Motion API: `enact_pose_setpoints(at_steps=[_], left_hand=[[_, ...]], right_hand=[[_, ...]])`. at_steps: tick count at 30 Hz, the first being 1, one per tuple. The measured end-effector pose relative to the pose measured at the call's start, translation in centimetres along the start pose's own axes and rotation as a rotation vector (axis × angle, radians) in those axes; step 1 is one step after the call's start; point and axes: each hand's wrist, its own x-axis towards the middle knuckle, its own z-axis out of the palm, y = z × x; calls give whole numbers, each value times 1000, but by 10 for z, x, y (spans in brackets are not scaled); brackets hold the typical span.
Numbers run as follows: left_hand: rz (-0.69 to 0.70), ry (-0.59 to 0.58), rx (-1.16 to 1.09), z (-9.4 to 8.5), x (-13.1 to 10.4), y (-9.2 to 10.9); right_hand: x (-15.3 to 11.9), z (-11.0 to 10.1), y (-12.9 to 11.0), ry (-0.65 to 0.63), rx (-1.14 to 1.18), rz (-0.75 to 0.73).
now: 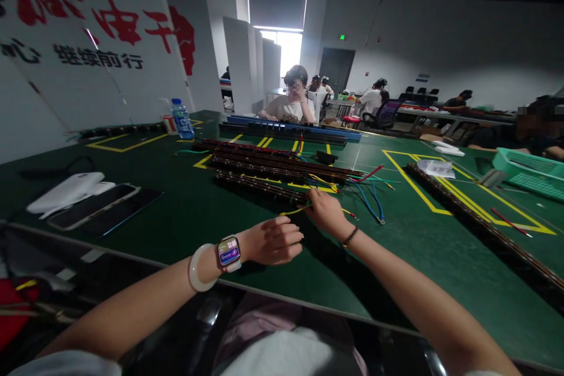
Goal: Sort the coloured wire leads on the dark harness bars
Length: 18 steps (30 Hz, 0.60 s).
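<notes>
The right hand [325,210] closes on the four-o'clock end of a dark strip [259,186] on the worktop [189,208], the left hand [277,241] half-curled, contents unclear; the strip, seemingly stiff, suits an edge grip, clear of the pliant yellow wire [295,211].

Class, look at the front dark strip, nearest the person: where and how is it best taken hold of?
Probably near mid-length of the front dark strip, across its narrow width, from the near side: it is long and slim, other strips lie behind it, and the right hand and a yellow wire crowd its right end.
</notes>
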Motion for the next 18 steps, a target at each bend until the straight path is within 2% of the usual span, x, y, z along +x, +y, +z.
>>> enact_pose_setpoints(at_steps=[2, 5, 8, 11, 13, 16, 18], left_hand=[[-46, -47, -81, 0, 2, 6], [-21, -4, -75, 2, 8, 9], [73, 24, 5, 6, 13, 11], [116, -86, 24, 9, 22, 15], [162, -159, 27, 11, 30, 19], [204, -138, 96, 14, 42, 23], [134, -113, 125, 15, 46, 23]], right_hand=[[12, 7, -18, -59, 39, 5], [23, 16, -37, -119, 72, -15], [27, 20, -40, -64, 107, -30], [24, 19, -27, 91, 187, -50], [19, 17, -12, 180, 323, -71], [7, 19, 9, 242, 657, -83], [-3, 21, 22, 220, 860, -53]])
